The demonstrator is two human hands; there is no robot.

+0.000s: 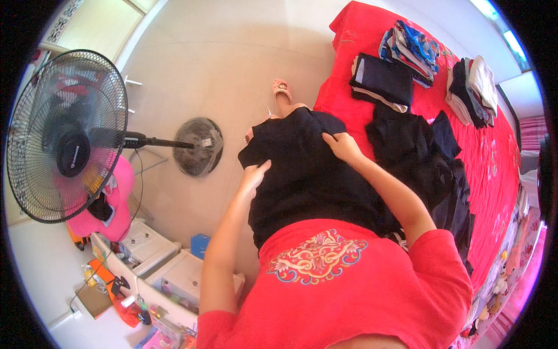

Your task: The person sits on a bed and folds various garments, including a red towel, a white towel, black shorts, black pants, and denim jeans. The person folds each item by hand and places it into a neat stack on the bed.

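A black garment (296, 144) is spread over my lap between my two hands. My left hand (257, 174) grips its edge on the left side, thumb on top and fingers hidden. My right hand (342, 146) pinches the cloth farther right, near the bed. Where the garment ends and the black clothing on my legs begins is hard to tell. More black clothes (405, 148) lie loosely heaped on the red bedspread (492, 174) beside my right arm. Beyond them are a folded black stack (383, 78), a folded multicoloured stack (412, 48) and another folded stack (473, 91).
A standing fan (67, 135) is at the left, its round base (198, 147) on the tiled floor. Behind it is a pink chair (115, 209) with clothes on it. White drawers (146, 244) and a small blue box (200, 245) are at the lower left. Soft toys line the bed's far right edge.
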